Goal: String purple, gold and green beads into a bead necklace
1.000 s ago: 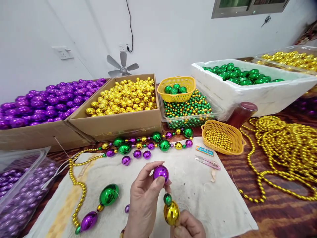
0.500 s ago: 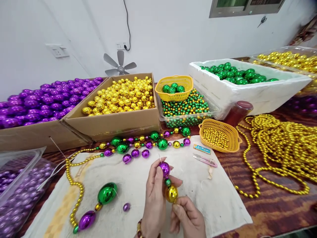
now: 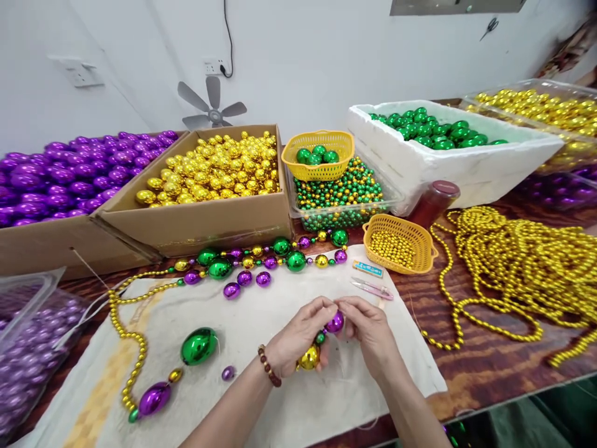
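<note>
My left hand [image 3: 303,330] is closed around a short string of beads: a shiny purple ball bead [image 3: 334,322], a small green bead [image 3: 319,337] and a gold ball bead [image 3: 309,358]. My right hand [image 3: 368,330] pinches at the far end of the purple bead, fingertips meeting those of the left. A thin pale thread [image 3: 344,361] hangs under the right hand; its pinched part is hidden. To the left on the white cloth [image 3: 252,410] lie a large green bead [image 3: 199,346], a purple oval bead [image 3: 155,399] on a gold bead chain [image 3: 140,348], and a loose small purple bead [image 3: 228,373].
Behind the cloth stand cardboard boxes of purple beads [image 3: 56,180] and gold beads [image 3: 219,168], a clear tub [image 3: 345,214], a yellow basket [image 3: 422,249] and a foam box [image 3: 401,168]. Thread snips [image 3: 373,289] lie near the basket. Gold bead chains [image 3: 517,267] heap at right.
My right hand has moved from the gold bead up to the purple bead's end. My left hand has turned, tilting the beads to the lower left. The view has shifted slightly.
</note>
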`<state>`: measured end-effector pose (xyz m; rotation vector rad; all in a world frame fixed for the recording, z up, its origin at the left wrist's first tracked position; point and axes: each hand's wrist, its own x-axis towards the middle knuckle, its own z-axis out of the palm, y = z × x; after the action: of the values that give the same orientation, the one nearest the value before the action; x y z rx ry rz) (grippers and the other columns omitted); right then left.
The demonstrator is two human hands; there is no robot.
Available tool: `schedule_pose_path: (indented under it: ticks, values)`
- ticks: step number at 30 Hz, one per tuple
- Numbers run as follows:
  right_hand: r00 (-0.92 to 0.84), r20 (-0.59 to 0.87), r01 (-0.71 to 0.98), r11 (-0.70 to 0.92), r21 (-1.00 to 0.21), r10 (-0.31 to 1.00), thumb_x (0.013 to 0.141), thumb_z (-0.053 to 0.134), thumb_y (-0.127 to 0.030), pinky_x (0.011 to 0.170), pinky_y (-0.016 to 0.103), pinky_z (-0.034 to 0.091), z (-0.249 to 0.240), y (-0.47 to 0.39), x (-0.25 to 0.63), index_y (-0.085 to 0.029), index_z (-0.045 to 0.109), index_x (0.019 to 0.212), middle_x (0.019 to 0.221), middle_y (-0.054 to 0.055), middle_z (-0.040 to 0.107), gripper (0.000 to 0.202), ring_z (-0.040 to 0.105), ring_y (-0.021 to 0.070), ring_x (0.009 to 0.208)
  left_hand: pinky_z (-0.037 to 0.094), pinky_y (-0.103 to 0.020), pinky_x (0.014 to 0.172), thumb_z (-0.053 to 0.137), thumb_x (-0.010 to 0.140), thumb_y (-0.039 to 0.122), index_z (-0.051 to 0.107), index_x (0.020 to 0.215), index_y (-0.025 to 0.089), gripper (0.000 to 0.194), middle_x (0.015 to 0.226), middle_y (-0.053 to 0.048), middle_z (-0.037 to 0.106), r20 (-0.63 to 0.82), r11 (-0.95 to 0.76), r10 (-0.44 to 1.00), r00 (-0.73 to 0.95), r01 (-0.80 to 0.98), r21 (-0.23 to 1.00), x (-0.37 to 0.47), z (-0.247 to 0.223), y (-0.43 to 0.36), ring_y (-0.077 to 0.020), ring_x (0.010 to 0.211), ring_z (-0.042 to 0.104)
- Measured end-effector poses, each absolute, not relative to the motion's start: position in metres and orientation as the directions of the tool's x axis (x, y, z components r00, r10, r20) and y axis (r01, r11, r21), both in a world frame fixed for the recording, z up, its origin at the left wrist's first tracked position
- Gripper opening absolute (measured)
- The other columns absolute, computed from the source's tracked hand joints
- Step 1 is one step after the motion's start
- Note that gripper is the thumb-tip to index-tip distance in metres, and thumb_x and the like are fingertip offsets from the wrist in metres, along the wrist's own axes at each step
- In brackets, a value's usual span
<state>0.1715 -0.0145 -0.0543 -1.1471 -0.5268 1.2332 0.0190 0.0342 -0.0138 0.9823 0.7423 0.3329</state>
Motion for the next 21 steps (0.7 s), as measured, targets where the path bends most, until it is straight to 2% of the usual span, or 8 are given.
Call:
schedule_pose_path:
  ticks: [2,4,7,10,13,16,18,21]
  values:
    - [0.394,-0.241,-0.527,0.003,-0.850,0.887,0.079,0.075,-0.036,0.041,0.016,0.034,-0.056,-0.012,0.180,-0.016,0.071,0.084,0.056,-0.004,0.057,0.022,0.044,0.0064,0.044,0.037,-0.014,0.028,0.056,0.084,0.057,0.052,0.095,0.021,0.038,0.083,-0.001,0.063,-0.439,0.537,0.511,0.739,0.124,0.834,0.018,-0.013,0.036,-0.0043,0.034,0.050]
    - [0.454,-0.236,-0.579,0.083,-0.811,0.859,0.082,0.072,-0.039,0.043,0.014,0.038,-0.056,-0.013,0.188,-0.020,0.068,0.086,0.075,-0.003,0.063,0.020,0.047,0.0039,0.047,0.038,-0.015,0.029,0.057,0.084,0.055,0.053,0.097,0.020,0.037,0.080,-0.001,0.064,-0.449,0.544,0.461,0.765,0.156,0.824,0.017,-0.012,0.040,-0.0048,0.034,0.049]
    - [0.366,-0.252,-0.628,0.038,-0.778,0.896,0.080,0.075,-0.035,0.047,0.016,0.045,-0.053,-0.020,0.189,-0.019,0.067,0.092,0.090,0.001,0.068,0.021,0.057,0.0064,0.055,0.040,-0.017,0.030,0.055,0.085,0.053,0.054,0.100,0.020,0.036,0.079,-0.002,0.064,-0.439,0.559,0.424,0.792,0.153,0.815,0.017,-0.010,0.046,-0.0054,0.034,0.049]
    - [0.260,-0.250,-0.625,-0.034,-0.780,0.933,0.078,0.077,-0.027,0.049,0.019,0.049,-0.050,-0.026,0.179,-0.013,0.067,0.091,0.080,0.004,0.069,0.021,0.061,0.0105,0.058,0.039,-0.017,0.029,0.055,0.085,0.053,0.054,0.097,0.019,0.035,0.081,-0.003,0.065,-0.432,0.551,0.382,0.817,0.174,0.816,0.018,-0.007,0.048,-0.0057,0.034,0.049]
    - [0.303,-0.236,-0.626,0.006,-0.780,0.923,0.086,0.069,-0.033,0.047,0.020,0.050,-0.047,-0.028,0.178,-0.019,0.060,0.091,0.075,0.001,0.069,0.017,0.063,0.0114,0.053,0.035,-0.015,0.029,0.056,0.085,0.052,0.055,0.099,0.020,0.035,0.080,-0.003,0.065,-0.467,0.520,0.329,0.821,0.255,0.815,0.013,-0.003,0.054,-0.0052,0.033,0.048]
    - [0.355,-0.226,-0.651,0.066,-0.756,0.907,0.087,0.066,-0.039,0.038,0.020,0.048,-0.042,-0.032,0.197,-0.025,0.054,0.094,0.070,-0.002,0.068,0.020,0.063,0.0139,0.046,0.032,-0.014,0.032,0.060,0.083,0.052,0.058,0.103,0.020,0.038,0.083,-0.003,0.065,-0.513,0.405,0.316,0.798,0.376,0.833,-0.003,0.006,0.068,-0.0044,0.035,0.048]
    - [0.372,-0.234,-0.685,0.095,-0.722,0.898,0.084,0.071,-0.037,0.036,0.016,0.045,-0.040,-0.040,0.219,-0.026,0.057,0.096,0.067,-0.004,0.063,0.021,0.059,0.0105,0.046,0.034,-0.015,0.035,0.062,0.081,0.052,0.059,0.104,0.020,0.039,0.087,-0.004,0.065,-0.543,0.320,0.327,0.773,0.450,0.834,-0.018,0.012,0.081,-0.0048,0.039,0.051]
    - [0.459,-0.295,-0.710,0.147,-0.688,0.838,0.071,0.082,-0.023,0.040,0.010,0.042,-0.041,-0.063,0.261,-0.025,0.066,0.099,0.079,-0.001,0.060,0.033,0.058,0.0060,0.058,0.037,-0.017,0.039,0.061,0.081,0.052,0.059,0.104,0.021,0.039,0.092,-0.004,0.064,-0.566,0.214,0.344,0.749,0.524,0.824,-0.039,0.017,0.097,-0.0058,0.043,0.054]
